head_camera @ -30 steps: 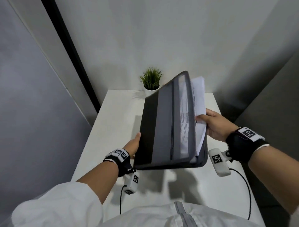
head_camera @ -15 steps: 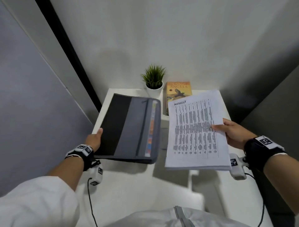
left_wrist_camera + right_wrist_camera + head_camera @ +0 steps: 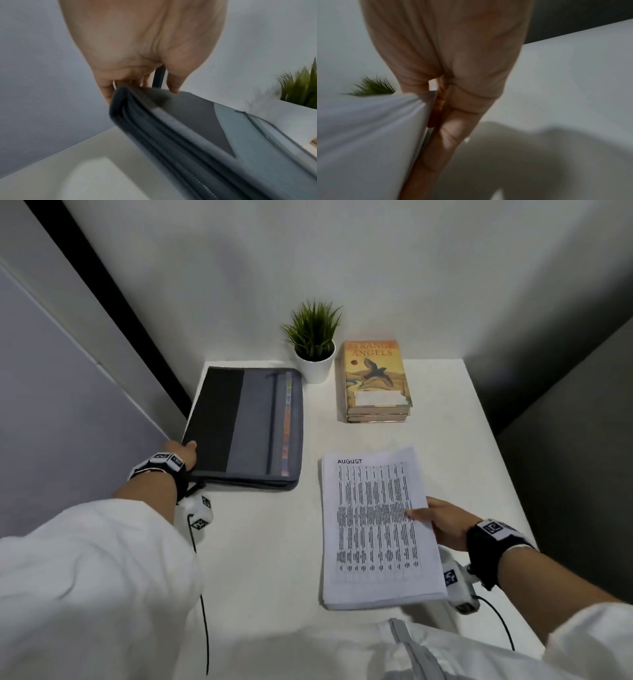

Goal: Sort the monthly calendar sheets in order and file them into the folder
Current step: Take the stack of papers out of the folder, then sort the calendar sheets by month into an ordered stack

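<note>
Grey folder point(image 3: 251, 422): my left hand point(image 3: 181, 451) gripping its near-left corner, thumb on top; my right hand point(image 3: 442, 523) pinching paper stack point(image 3: 375, 525), AUGUST sheet uppermost, over white table point(image 3: 274, 542)

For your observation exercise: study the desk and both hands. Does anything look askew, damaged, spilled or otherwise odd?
Nothing is spilled or damaged. The one oddity: the stack of calendar sheets, pinched by the right hand, has AUGUST on top, so it is not yet in order. The left hand grips the closed folder at its corner.
</note>
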The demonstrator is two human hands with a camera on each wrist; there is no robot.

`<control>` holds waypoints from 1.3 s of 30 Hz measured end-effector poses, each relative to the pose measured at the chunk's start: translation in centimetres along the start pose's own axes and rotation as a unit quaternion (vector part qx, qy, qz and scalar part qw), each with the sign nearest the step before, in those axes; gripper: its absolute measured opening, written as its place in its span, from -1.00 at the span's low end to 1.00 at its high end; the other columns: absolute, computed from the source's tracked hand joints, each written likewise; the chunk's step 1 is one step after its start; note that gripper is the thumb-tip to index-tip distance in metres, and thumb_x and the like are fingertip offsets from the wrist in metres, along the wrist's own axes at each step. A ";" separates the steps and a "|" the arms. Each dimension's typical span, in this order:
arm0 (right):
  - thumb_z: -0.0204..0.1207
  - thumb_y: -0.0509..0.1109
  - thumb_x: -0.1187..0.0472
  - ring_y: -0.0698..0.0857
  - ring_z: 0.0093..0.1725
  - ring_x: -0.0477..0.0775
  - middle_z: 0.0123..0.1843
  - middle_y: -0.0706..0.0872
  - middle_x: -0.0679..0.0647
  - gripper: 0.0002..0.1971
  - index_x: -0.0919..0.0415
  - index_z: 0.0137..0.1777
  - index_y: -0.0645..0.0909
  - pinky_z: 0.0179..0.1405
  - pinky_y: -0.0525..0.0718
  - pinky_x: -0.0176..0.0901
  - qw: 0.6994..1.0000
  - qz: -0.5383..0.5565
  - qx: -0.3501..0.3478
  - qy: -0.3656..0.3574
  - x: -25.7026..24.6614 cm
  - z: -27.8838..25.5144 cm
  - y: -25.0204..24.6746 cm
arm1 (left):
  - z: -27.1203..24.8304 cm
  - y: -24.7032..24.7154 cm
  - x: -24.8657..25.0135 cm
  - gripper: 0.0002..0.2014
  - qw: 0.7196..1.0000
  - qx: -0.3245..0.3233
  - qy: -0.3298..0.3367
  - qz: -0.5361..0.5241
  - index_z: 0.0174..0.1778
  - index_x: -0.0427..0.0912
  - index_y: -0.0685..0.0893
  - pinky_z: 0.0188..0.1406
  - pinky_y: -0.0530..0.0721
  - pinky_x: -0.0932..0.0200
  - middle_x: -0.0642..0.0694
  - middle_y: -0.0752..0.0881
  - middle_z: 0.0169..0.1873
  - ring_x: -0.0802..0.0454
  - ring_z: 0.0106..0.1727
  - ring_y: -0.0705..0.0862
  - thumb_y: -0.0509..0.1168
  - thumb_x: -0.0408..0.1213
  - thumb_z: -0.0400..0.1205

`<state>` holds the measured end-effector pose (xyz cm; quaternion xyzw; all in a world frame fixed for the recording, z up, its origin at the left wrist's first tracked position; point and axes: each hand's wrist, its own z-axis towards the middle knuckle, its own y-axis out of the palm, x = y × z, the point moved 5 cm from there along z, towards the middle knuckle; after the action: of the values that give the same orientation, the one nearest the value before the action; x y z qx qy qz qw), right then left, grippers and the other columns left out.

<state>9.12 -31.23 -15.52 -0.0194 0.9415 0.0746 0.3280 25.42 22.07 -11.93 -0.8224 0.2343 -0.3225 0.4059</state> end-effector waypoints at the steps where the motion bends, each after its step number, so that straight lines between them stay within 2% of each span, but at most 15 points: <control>1: 0.58 0.36 0.35 0.72 0.10 0.37 0.16 0.73 0.31 -0.70 0.27 0.30 0.57 0.12 0.70 0.29 1.000 -0.021 0.009 0.010 0.5 0.3 -0.1 | -0.1 0.4 0.1 -0.43 1.000 0.002 0.009 -0.007 0.45 -0.47 0.43 0.36 0.48 -0.16 -0.48 0.52 0.40 -0.43 0.37 0.54 0.21 -0.05 0.71; 4: 0.55 0.42 0.29 0.66 -0.06 0.25 0.00 0.70 0.27 -0.71 0.33 0.25 0.60 0.01 0.68 0.16 0.992 -0.108 0.059 0.027 1.1 0.7 -0.5 | -1.7 2.1 1.3 -0.47 0.997 0.022 0.077 -0.004 0.47 -0.38 0.45 0.37 0.53 -0.17 -0.41 0.55 0.38 -0.40 0.34 0.57 0.33 -0.18 0.64; 6: 0.52 0.47 0.25 0.72 -0.09 0.23 -0.03 0.76 0.23 -0.73 0.30 0.19 0.64 -0.08 0.73 0.07 0.981 -0.167 0.096 0.031 1.0 0.7 -0.7 | -4.4 3.7 3.0 -0.45 0.985 0.052 0.154 0.056 0.49 -0.24 0.48 0.39 0.52 -0.16 -0.32 0.50 0.43 -0.37 0.37 0.55 0.37 -0.16 0.59; 8: 0.53 0.47 0.16 0.78 -0.08 0.23 -0.03 0.79 0.25 -0.76 0.31 0.09 0.65 -0.10 0.78 0.10 0.956 -0.265 0.123 0.034 0.8 0.5 -0.6 | -7.9 6.5 5.0 -0.50 0.967 0.053 0.234 0.090 0.45 -0.14 0.54 0.43 0.47 -0.13 -0.23 0.46 0.47 -0.28 0.42 0.52 0.38 -0.13 0.58; 11: 0.54 0.45 0.04 0.79 -0.18 0.23 -0.14 0.78 0.28 -0.70 0.31 -0.15 0.57 -0.15 0.79 0.02 0.905 -0.401 0.134 0.041 0.4 -0.2 0.2 | -13.2 11.7 6.9 -0.61 0.945 -0.018 0.316 0.083 0.37 -0.06 0.60 0.45 0.40 -0.05 -0.14 0.43 0.48 -0.17 0.44 0.50 0.33 -0.15 0.62; 14: 0.52 0.45 -0.02 0.65 -0.37 0.09 -0.34 0.66 0.10 -0.66 0.21 -0.27 0.48 -0.45 0.59 -0.20 0.875 -0.464 0.131 0.048 1.2 -1.5 0.8 | -17.7 15.7 7.8 -0.63 0.924 -0.100 0.367 0.030 0.37 -0.03 0.58 0.45 0.47 0.00 -0.08 0.44 0.43 -0.05 0.34 0.57 0.32 -0.23 0.62; 17: 0.51 0.46 -0.02 0.57 -0.48 0.02 -0.42 0.61 0.06 -0.66 0.19 -0.28 0.47 -0.51 0.51 -0.25 0.877 -0.461 0.121 0.055 3.4 -2.9 1.2 | -20.4 17.9 8.2 -0.54 0.905 -0.138 0.401 0.029 0.49 0.00 0.50 0.50 0.42 0.03 -0.07 0.37 0.44 -0.02 0.42 0.46 0.31 -0.27 0.64; 21: 0.53 0.46 0.03 0.52 -0.53 0.03 -0.48 0.57 0.05 -0.71 0.20 -0.25 0.50 -0.48 0.52 -0.23 0.897 -0.430 0.094 0.036 6.0 -4.2 2.0 | -21.4 18.9 8.2 -0.50 0.899 -0.124 0.414 0.067 0.54 -0.03 0.46 0.50 0.39 0.00 -0.12 0.37 0.41 -0.07 0.46 0.37 0.31 -0.28 0.64; 25: 0.53 0.46 0.03 0.55 -0.55 0.01 -0.48 0.61 0.06 -0.71 0.22 -0.27 0.56 -0.53 0.54 -0.25 0.902 -0.422 0.087 0.033 7.2 -5.0 2.1 | -21.9 19.0 8.1 -0.70 0.893 -0.098 0.423 0.123 0.32 -0.13 0.63 0.35 0.54 -0.08 -0.13 0.46 0.29 -0.07 0.39 0.44 0.32 -0.32 0.65; 30: 0.52 0.48 0.06 0.66 -0.53 0.04 -0.46 0.69 0.10 -0.69 0.25 -0.35 0.59 -0.40 0.77 -0.10 0.891 -0.446 0.066 0.056 6.9 -5.4 1.4 | -22.3 18.8 8.6 -0.78 0.892 -0.064 0.427 0.134 0.17 -0.17 0.58 0.19 0.52 0.03 -0.14 0.54 0.16 -0.10 0.27 0.47 0.29 -0.45 0.62; 32: 0.51 0.47 0.11 0.69 -0.41 0.09 -0.30 0.71 0.16 -0.74 0.34 -0.10 0.58 -0.31 0.78 -0.01 0.885 -0.454 0.084 0.057 5.8 -5.5 0.9 | -22.4 18.7 9.0 -0.80 0.895 -0.058 0.424 0.123 0.15 -0.19 0.60 0.12 0.46 0.10 -0.15 0.58 0.11 -0.11 0.22 0.49 0.23 -0.47 0.64; 34: 0.47 0.49 0.11 0.70 -0.04 0.20 0.08 0.64 0.24 -0.48 0.34 0.29 0.37 -0.14 0.70 -0.02 0.873 -0.472 0.123 0.017 3.9 -5.4 0.6 | -22.6 18.3 9.3 -0.83 0.904 -0.055 0.409 0.110 0.12 -0.20 0.64 0.09 0.48 0.11 -0.15 0.62 0.07 -0.10 0.16 0.55 0.21 -0.44 0.67; 35: 0.47 0.50 0.09 0.63 0.15 0.25 0.23 0.56 0.25 -0.38 0.29 0.40 0.29 0.02 0.66 0.02 0.863 -0.485 0.141 -0.019 2.7 -5.3 0.8 | -22.7 18.0 9.2 -0.84 0.912 -0.055 0.394 0.100 0.09 -0.20 0.65 0.08 0.52 0.09 -0.15 0.64 0.06 -0.10 0.13 0.58 0.21 -0.43 0.67; 37: 0.50 0.45 0.07 0.46 0.35 0.30 0.39 0.43 0.25 -0.36 0.19 0.49 0.26 0.25 0.54 0.11 0.839 -0.507 0.162 -0.113 0.2 -5.0 2.2 | -22.9 17.5 8.8 -0.86 0.925 -0.059 0.368 0.076 0.02 -0.20 0.68 0.10 0.58 0.06 -0.13 0.67 0.05 -0.08 0.09 0.62 0.22 -0.41 0.66; 39: 0.54 0.39 0.07 0.38 0.41 0.29 0.46 0.38 0.24 -0.40 0.12 0.54 0.27 0.33 0.51 0.17 0.802 -0.541 0.161 -0.194 -1.6 -4.2 4.1 | -23.3 17.1 8.3 -0.88 0.930 -0.065 0.358 0.049 -0.05 -0.20 0.68 0.13 0.57 0.08 -0.12 0.70 0.02 -0.07 0.08 0.63 0.24 -0.41 0.65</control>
<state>7.45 -27.79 -10.76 -0.4576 0.6932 -0.2649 0.4898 12.13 -4.91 -12.33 -0.6644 0.4245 -0.5590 0.2567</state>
